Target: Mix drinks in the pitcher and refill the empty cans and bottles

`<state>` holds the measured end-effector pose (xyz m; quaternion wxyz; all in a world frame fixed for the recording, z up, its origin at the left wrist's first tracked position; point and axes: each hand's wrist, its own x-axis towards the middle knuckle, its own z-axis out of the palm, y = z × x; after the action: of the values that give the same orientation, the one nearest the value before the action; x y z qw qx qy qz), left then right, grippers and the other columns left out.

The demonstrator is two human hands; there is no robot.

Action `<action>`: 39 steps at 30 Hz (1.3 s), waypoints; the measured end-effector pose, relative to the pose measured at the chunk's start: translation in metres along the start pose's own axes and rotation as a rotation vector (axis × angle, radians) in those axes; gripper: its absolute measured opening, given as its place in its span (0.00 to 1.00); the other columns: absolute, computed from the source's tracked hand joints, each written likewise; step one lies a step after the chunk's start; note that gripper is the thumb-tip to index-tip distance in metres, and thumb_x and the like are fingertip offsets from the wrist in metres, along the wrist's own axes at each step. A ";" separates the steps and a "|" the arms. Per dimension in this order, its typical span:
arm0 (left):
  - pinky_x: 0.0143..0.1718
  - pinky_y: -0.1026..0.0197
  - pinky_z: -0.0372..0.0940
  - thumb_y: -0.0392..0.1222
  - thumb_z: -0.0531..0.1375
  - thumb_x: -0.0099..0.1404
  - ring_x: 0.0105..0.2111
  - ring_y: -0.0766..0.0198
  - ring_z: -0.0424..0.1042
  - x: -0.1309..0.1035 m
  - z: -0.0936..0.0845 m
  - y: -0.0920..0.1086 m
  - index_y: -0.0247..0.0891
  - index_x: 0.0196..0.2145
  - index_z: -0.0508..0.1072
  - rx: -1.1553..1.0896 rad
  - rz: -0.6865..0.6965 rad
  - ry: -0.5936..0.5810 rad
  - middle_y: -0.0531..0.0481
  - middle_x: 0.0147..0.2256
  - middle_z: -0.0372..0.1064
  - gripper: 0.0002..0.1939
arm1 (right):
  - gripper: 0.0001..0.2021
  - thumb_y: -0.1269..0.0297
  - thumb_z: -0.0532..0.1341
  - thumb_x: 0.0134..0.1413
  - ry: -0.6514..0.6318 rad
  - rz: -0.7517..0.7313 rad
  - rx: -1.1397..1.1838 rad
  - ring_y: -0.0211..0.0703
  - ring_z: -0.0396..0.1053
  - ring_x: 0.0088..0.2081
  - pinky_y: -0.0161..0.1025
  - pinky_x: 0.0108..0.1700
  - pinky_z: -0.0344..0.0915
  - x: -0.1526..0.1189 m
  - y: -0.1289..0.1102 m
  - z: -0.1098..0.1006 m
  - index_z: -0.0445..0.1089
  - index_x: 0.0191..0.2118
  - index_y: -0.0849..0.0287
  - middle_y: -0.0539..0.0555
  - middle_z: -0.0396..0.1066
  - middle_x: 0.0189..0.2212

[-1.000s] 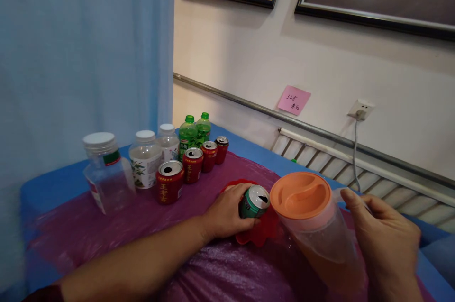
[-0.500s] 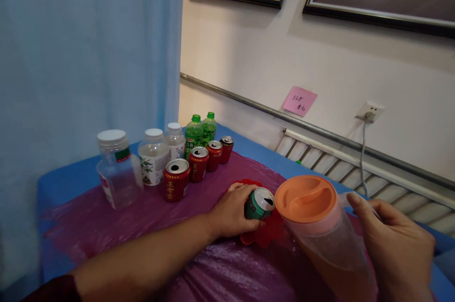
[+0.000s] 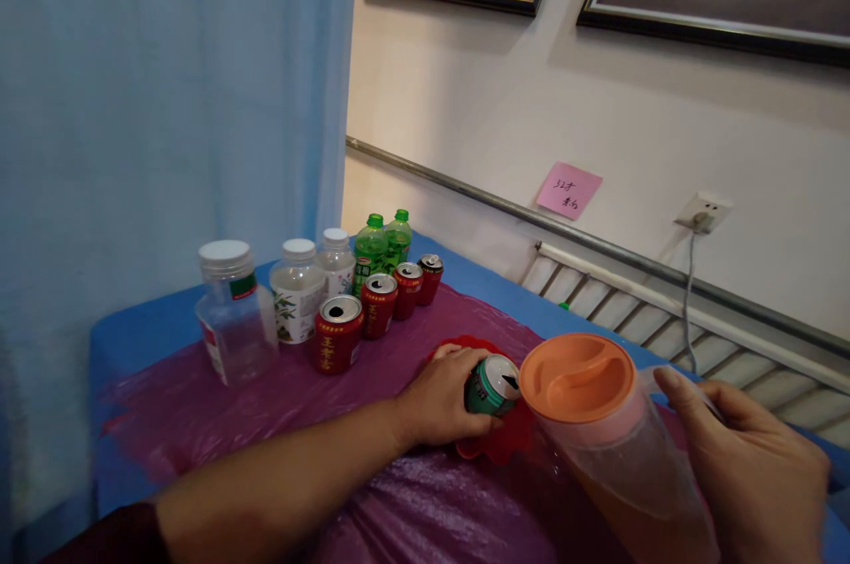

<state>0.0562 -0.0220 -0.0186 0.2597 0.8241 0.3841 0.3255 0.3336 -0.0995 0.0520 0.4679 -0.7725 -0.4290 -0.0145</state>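
My left hand (image 3: 442, 396) is wrapped round a green drink can (image 3: 492, 385), which leans to the right over a red scalloped tray (image 3: 505, 449). The opening in the can's silver top faces the pitcher. By its handle, my right hand (image 3: 750, 449) grips a clear pitcher (image 3: 630, 467) with an orange lid (image 3: 576, 376) and brownish liquid inside. The pitcher tilts left, its lid close beside the can's top. I cannot tell whether liquid is flowing between them.
Several red cans (image 3: 339, 336) stand in a slanting row at the left. Behind them are clear jars (image 3: 237, 320) with white lids and two green bottles (image 3: 370, 252). Purple plastic sheeting (image 3: 279, 405) covers the blue table cover (image 3: 142, 320). A radiator (image 3: 598, 307) lines the wall.
The whole view has shifted slightly, so things appear a little further right. Both hands keep their grip on the can and the pitcher, with hardly any other difference.
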 end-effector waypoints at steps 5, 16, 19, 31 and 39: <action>0.57 0.48 0.60 0.45 0.74 0.47 0.48 0.50 0.71 0.000 -0.001 0.001 0.45 0.51 0.72 -0.003 -0.001 -0.011 0.51 0.46 0.75 0.33 | 0.30 0.27 0.61 0.44 -0.017 0.010 -0.014 0.44 0.64 0.27 0.39 0.30 0.55 0.000 -0.001 0.000 0.72 0.24 0.53 0.46 0.64 0.17; 0.58 0.47 0.58 0.46 0.74 0.47 0.49 0.49 0.70 0.000 -0.002 0.002 0.44 0.52 0.72 -0.004 -0.032 -0.035 0.50 0.48 0.75 0.34 | 0.29 0.28 0.61 0.45 -0.038 0.004 -0.058 0.45 0.66 0.28 0.39 0.31 0.56 -0.001 -0.003 -0.002 0.72 0.26 0.53 0.46 0.67 0.20; 0.58 0.48 0.58 0.46 0.75 0.47 0.49 0.49 0.70 0.000 -0.001 0.001 0.45 0.52 0.72 0.004 -0.029 -0.041 0.51 0.47 0.75 0.34 | 0.29 0.28 0.60 0.45 -0.034 0.005 -0.058 0.45 0.66 0.29 0.39 0.31 0.56 -0.001 -0.002 -0.002 0.72 0.26 0.53 0.46 0.67 0.19; 0.57 0.49 0.58 0.46 0.75 0.47 0.49 0.50 0.71 0.000 -0.001 0.001 0.45 0.53 0.72 -0.003 -0.029 -0.047 0.51 0.48 0.75 0.35 | 0.29 0.28 0.60 0.43 -0.051 0.024 -0.059 0.46 0.66 0.29 0.40 0.32 0.57 -0.003 -0.008 -0.002 0.72 0.26 0.52 0.47 0.68 0.20; 0.57 0.50 0.58 0.46 0.74 0.47 0.49 0.51 0.71 0.000 -0.001 0.000 0.47 0.52 0.72 -0.006 -0.031 -0.049 0.53 0.48 0.75 0.34 | 0.27 0.31 0.60 0.44 -0.053 0.033 -0.084 0.46 0.64 0.27 0.40 0.31 0.55 -0.006 -0.012 -0.002 0.72 0.26 0.52 0.47 0.68 0.21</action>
<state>0.0558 -0.0224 -0.0180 0.2765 0.8251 0.3892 0.3021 0.3227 -0.1025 0.0595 0.4237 -0.7986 -0.4274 -0.0045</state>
